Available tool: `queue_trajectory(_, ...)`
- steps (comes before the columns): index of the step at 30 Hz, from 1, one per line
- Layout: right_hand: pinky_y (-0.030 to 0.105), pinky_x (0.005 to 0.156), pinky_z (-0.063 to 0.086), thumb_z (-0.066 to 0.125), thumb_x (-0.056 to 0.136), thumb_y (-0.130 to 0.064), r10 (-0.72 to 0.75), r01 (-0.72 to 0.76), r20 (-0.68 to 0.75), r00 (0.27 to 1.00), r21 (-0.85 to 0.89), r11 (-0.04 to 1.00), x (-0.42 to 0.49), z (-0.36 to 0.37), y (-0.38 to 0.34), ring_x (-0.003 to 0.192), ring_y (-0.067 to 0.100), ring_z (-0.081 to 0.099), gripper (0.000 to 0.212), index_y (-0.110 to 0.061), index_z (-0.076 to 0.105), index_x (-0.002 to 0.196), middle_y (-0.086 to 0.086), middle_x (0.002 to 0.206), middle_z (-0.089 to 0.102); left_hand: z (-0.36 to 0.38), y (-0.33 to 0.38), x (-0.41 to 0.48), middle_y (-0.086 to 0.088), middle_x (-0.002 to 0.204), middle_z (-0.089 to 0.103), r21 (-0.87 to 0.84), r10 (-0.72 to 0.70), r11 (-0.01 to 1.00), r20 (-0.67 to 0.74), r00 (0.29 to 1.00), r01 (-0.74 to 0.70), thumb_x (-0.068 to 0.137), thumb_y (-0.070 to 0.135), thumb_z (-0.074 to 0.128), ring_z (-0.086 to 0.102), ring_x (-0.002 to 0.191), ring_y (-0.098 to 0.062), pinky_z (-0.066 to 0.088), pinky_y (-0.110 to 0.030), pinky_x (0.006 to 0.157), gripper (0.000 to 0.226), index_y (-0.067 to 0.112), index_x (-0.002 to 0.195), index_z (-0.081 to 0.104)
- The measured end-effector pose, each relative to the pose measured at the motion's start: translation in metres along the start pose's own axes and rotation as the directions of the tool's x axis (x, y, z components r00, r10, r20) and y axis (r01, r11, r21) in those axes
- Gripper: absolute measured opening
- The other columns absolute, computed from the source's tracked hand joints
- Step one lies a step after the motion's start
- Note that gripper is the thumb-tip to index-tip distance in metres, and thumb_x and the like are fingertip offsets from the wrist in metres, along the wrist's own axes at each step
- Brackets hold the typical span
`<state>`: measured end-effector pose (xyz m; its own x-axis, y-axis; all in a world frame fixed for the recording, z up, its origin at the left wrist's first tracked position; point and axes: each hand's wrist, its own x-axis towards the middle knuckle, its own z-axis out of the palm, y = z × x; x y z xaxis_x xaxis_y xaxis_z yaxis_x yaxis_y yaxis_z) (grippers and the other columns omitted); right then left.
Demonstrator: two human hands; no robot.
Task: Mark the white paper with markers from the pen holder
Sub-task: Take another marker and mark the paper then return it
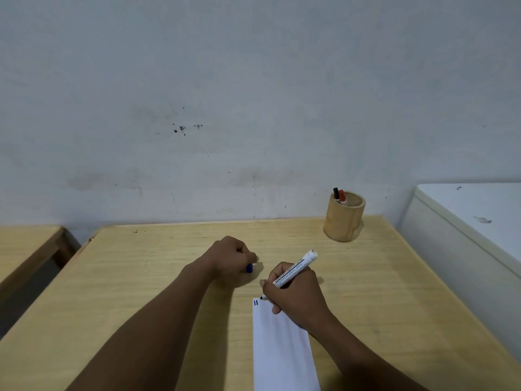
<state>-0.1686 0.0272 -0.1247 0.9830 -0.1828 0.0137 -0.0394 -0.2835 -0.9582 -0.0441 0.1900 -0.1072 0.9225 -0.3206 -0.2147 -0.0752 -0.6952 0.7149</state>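
Gripping a white-barrelled marker (295, 268) in a writing hold, the right hand (293, 294) rests on the far end of the white paper (282, 348), fingers curled tight round the barrel. Marker tilted, back end pointing up and away toward the right; dark tip down at the paper's top left corner, just beside two short blue strokes (255, 303). Whether the tip touches the sheet cannot be told. Paper is a long narrow strip lying on the wooden table (141, 277), running from the hand toward the near edge. Left hand (231, 256) sits as a loose fist on bare table just left of the right hand, fingers closed on a small blue cap (249, 268) that pokes out below them. Wooden pen holder (344, 218) stands at the far right of the table near the wall, well apart from both hands, with a black marker (336, 192) and a red marker (342, 195) standing in it.
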Motion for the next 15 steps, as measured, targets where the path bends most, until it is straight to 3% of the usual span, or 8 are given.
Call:
queue_trajectory(7, 0.036, 0.056, 0.06, 0.079, 0.078, -0.018, -0.03, 0.03, 0.021, 0.999, -0.029, 0.999, 0.001, 0.003, 0.007, 0.048, 0.015, 0.069, 0.018, -0.005, 0.068, 0.073, 0.005, 0.058, 0.07, 0.001, -0.003, -0.012, 0.005, 0.087, 0.081, -0.075, 0.029, 0.997, -0.007, 1.0, -0.03, 0.061, 0.038, 0.069, 0.073, 0.087, -0.013, 0.058, -0.036, 0.085, 0.032, 0.011, 0.076, 0.076)
queue_trajectory(15, 0.037, 0.057, 0.059, 0.079, 0.076, -0.016, -0.05, 0.051, 0.029, 0.998, -0.011, 0.999, 0.003, 0.006, 0.012, 0.051, 0.02, 0.067, 0.019, -0.002, 0.066, 0.072, 0.019, 0.063, 0.072, 0.008, -0.008, -0.01, 0.007, 0.087, 0.082, -0.104, 0.053, 0.993, -0.045, 0.998, -0.058, 0.071, 0.028, 0.076, 0.072, 0.079, -0.002, 0.056, -0.027, 0.077, 0.02, 0.008, 0.075, 0.076)
